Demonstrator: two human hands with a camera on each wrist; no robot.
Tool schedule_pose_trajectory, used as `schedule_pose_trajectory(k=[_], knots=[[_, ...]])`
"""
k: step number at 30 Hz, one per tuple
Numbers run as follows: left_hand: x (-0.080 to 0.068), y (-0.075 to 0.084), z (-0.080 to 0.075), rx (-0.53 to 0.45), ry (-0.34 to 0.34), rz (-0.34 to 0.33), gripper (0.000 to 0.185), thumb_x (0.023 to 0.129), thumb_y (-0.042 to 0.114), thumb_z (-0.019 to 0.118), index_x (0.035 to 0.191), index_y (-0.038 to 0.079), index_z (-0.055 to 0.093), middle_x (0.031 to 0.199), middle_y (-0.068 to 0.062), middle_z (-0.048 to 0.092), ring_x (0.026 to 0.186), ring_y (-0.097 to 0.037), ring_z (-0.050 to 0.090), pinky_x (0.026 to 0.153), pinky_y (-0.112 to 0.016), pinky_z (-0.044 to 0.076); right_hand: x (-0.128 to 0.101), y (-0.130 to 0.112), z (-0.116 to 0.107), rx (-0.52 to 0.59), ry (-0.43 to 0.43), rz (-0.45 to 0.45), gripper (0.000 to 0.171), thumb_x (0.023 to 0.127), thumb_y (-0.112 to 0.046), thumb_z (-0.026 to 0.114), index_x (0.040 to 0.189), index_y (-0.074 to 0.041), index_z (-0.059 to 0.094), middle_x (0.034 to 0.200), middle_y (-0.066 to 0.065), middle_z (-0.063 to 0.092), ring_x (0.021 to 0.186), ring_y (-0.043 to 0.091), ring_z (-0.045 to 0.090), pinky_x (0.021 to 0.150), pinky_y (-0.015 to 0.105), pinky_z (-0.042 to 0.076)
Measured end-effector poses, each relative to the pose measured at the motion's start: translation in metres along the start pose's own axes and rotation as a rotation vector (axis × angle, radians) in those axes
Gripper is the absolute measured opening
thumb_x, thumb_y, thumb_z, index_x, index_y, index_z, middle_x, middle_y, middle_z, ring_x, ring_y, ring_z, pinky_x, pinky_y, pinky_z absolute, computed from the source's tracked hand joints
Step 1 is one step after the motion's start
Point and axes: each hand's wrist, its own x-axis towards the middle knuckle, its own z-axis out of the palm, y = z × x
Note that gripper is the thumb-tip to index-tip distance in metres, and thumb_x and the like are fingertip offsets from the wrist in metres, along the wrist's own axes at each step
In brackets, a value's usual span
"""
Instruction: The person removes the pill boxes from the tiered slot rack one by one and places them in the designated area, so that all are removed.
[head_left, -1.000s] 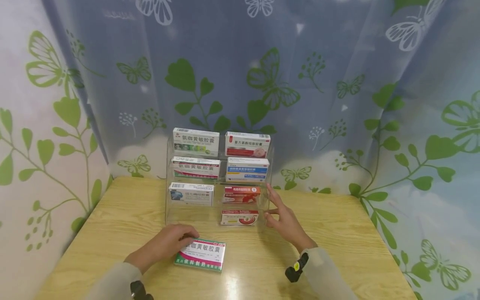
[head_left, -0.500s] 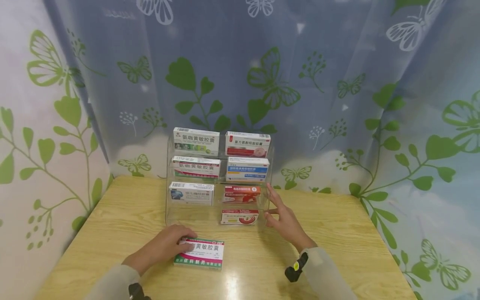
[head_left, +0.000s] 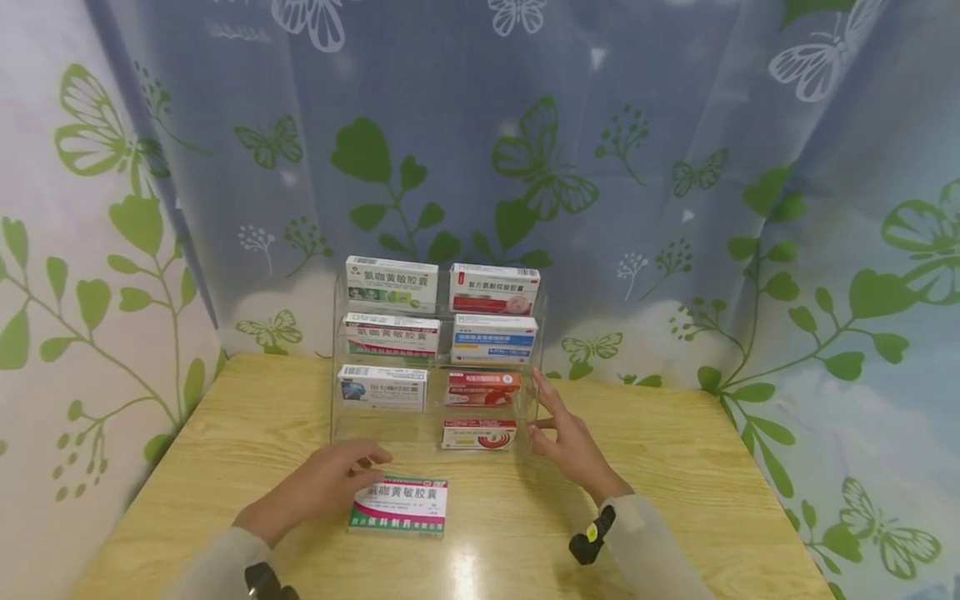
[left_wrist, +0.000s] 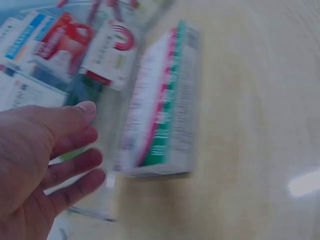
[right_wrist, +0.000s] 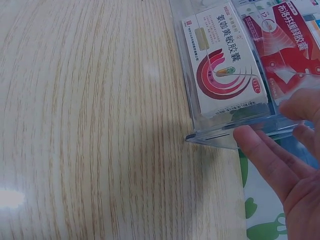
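Observation:
A white medicine box (head_left: 401, 506) with pink and green bands lies flat on the wooden table (head_left: 675, 475), in front of a clear acrylic rack (head_left: 390, 429). My left hand (head_left: 371, 465) hovers just left of the box with relaxed, spread fingers and holds nothing. The left wrist view, blurred, shows that hand (left_wrist: 75, 150) apart from the box (left_wrist: 160, 100). My right hand (head_left: 551, 425) has straight fingers against the rack's right side. In the right wrist view its fingertips (right_wrist: 260, 150) touch the rack's lower corner (right_wrist: 215, 137), beside a box with a red swirl (right_wrist: 225, 60).
The rack holds several medicine boxes in two columns; its lowest left slot has no box. A curtain (head_left: 675, 167) printed with leaves and butterflies hangs close behind and to both sides. Bare tabletop lies left and right of the rack.
My left hand has come off the white box and drawn back slightly; the box now lies a little straighter. The right hand has stayed at the rack.

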Motion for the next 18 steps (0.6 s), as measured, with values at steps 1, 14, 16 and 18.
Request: schedule_pose_trajectory(k=[1, 14, 16, 18], knots=[[0.001, 0.002, -0.005, 0.005, 0.013, 0.020, 0.024, 0.107, 0.021, 0.072, 0.129, 0.013, 0.075, 0.128, -0.005, 0.076, 0.112, -0.020, 0.070, 0.099, -0.045, 0.063, 0.000, 0.000, 0.000, 0.000, 0.002, 0.000, 0.097, 0.107, -0.001, 0.065, 0.176, -0.037, 0.009, 0.175, 0.022, 0.035, 0.120, 0.044, 0.075, 0.077, 0.028, 0.068], [0.021, 0.030, -0.056, 0.170, 0.363, 0.288, 0.017, 0.102, 0.007, 0.076, 0.119, 0.011, 0.076, 0.121, -0.005, 0.078, 0.111, -0.026, 0.074, 0.093, -0.047, 0.065, 0.001, 0.002, 0.002, 0.002, -0.004, -0.015, 0.097, 0.106, -0.001, 0.066, 0.176, -0.039, 0.009, 0.175, 0.022, 0.036, 0.118, 0.043, 0.076, 0.078, 0.030, 0.068], [0.026, 0.031, -0.056, 0.162, 0.338, 0.280, 0.017, 0.103, 0.008, 0.075, 0.120, 0.010, 0.076, 0.122, -0.006, 0.078, 0.111, -0.026, 0.074, 0.094, -0.046, 0.065, 0.001, 0.002, 0.002, -0.004, -0.001, -0.009, 0.098, 0.106, -0.001, 0.066, 0.176, -0.039, 0.009, 0.174, 0.022, 0.037, 0.118, 0.043, 0.076, 0.078, 0.031, 0.069], [0.032, 0.033, -0.052, 0.148, 0.303, 0.271, 0.018, 0.104, 0.009, 0.074, 0.121, 0.009, 0.075, 0.123, -0.007, 0.078, 0.112, -0.027, 0.074, 0.095, -0.045, 0.066, 0.000, 0.002, 0.002, -0.008, 0.000, -0.006, 0.098, 0.106, 0.000, 0.066, 0.176, -0.040, 0.009, 0.174, 0.022, 0.037, 0.118, 0.043, 0.076, 0.078, 0.032, 0.069]])
